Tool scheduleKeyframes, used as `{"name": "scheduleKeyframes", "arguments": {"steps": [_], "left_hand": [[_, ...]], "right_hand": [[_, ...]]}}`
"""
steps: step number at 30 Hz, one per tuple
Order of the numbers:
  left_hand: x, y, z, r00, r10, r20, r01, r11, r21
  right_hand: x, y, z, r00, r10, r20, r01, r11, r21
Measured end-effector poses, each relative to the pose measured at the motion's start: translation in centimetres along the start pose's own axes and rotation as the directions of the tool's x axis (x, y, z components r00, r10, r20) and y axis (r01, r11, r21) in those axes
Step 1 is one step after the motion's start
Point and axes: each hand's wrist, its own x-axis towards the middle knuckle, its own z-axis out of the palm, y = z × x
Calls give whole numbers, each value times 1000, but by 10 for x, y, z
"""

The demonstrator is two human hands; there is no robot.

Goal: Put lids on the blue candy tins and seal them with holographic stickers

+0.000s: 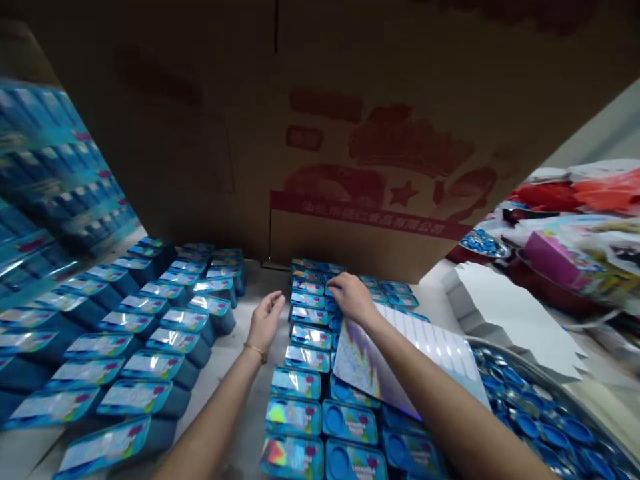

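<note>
My right hand (351, 295) reaches over rows of small blue plastic boxes (305, 335), fingers bent together at the far part of the rows. Whatever its fingertips hold is hidden. Under my right forearm, a shiny holographic sticker sheet (377, 360) with pale strips lies across the boxes. Some boxes carry shiny rectangular labels on top; others, such as the near box (350, 423), show a bare round recess. My left hand (267, 323), with a thin bracelet at the wrist, hovers left of these rows with fingers loosely apart and nothing visible in it.
Labelled blue boxes (150, 363) stand in rows on the left, with blurred stacks (45, 173) beyond. A large cardboard carton (240, 153) rises ahead. At right are a metal basin (550, 373) of blue round pieces, white sheets (520, 313) and tubs with coloured bags (565, 267).
</note>
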Motion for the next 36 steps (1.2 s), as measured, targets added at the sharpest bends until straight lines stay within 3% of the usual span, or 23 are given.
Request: {"name": "scheduleKeyframes", "arguments": {"steps": [3, 8, 17, 21, 25, 28, 31, 33, 36], "left_hand": [[8, -7, 6, 999, 24, 41, -23, 999, -44], [14, -17, 15, 994, 67, 84, -56, 990, -126], [10, -18, 23, 995, 59, 77, -43, 981, -189], [7, -23, 24, 997, 65, 52, -53, 979, -195], [4, -27, 23, 985, 175, 12, -171, 975, -140], [4, -31, 21, 973, 229, 6, -227, 968, -104], [5, -34, 20, 977, 213, -13, -214, 974, -79], [6, -36, 20, 978, 209, -27, -210, 975, -70], [6, -35, 20, 978, 205, -26, -206, 975, -85]], "right_hand": [[18, 0, 21, 997, 30, 76, -23, 996, -85], [18, -6, 35, 998, 51, 38, -43, 980, -197], [19, -18, 51, 982, 176, -69, -181, 980, -87], [35, -22, 47, 997, -54, -52, 54, 999, -2], [71, -34, 43, 939, -295, 174, 297, 955, 13], [96, -45, 44, 851, -303, 429, 358, 932, -52], [107, -53, 43, 782, -268, 562, 393, 913, -111], [106, -56, 36, 790, -282, 544, 402, 908, -114], [95, -52, 25, 847, -278, 452, 371, 920, -130]]}}
